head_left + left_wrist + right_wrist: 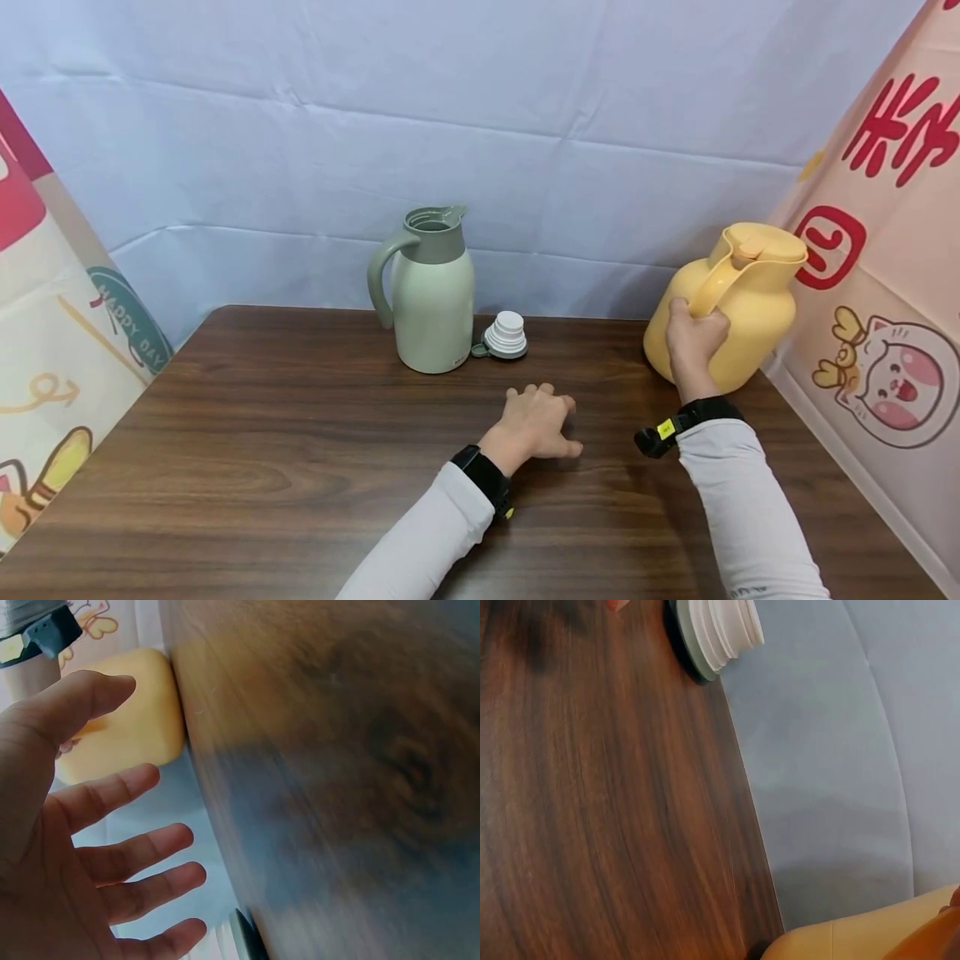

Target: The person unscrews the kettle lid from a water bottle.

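Note:
My right hand (696, 337) grips the handle of a yellow thermos jug (761, 329) at the right back of the table. The jug has its lid on and appears leaning to the right in the head view. With fingers spread, my left hand (534, 421) is over the middle of the table and holds nothing; the left wrist view shows its palm and parted fingers (142, 851). Beyond it, a green thermos jug (433, 312) stands upright without its stopper, handle to the left. Beside that jug lies a white stopper (507, 333) with a green base, white part up.
The brown wooden table (247, 433) ends at the back against a pale blue cloth (225, 150). Printed cloths hang at both sides, the right one (885, 317) close beside the yellow jug. Black wrist bands (705, 412) sit over the light sleeves.

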Demonstrator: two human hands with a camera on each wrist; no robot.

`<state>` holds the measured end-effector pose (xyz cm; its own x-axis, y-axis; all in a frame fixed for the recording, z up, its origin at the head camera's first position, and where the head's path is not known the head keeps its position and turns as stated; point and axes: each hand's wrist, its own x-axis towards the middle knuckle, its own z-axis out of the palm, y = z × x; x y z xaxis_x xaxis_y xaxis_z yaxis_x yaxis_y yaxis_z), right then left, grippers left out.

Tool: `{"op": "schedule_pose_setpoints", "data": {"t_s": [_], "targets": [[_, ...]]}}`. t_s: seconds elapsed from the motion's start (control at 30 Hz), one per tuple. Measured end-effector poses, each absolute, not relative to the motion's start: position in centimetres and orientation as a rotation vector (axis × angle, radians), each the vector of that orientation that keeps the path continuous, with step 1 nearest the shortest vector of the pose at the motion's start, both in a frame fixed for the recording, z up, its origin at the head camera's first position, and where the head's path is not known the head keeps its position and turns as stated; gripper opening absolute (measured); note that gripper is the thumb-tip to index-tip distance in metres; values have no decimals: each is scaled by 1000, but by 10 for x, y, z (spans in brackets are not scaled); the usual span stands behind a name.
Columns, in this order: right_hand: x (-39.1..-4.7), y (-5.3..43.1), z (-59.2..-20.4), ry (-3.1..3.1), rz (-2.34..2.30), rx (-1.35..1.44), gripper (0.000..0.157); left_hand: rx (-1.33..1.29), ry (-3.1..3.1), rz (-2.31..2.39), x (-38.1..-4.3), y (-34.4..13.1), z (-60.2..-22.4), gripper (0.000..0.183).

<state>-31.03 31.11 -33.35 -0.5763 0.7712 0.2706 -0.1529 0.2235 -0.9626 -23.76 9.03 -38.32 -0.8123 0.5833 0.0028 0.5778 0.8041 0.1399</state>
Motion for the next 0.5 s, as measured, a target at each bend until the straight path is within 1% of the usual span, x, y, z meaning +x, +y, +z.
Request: {"op": "schedule_pose_setpoints", "data": {"t_s": [0.23,0.5], "targets": [[-297,309,-331,-1725,1549,-601,5,929,2951,238,-237,82,-381,51],[-280,306,-329,-1613,1746,-549,8,928,2942,247,-236,68,-379,53]]}}
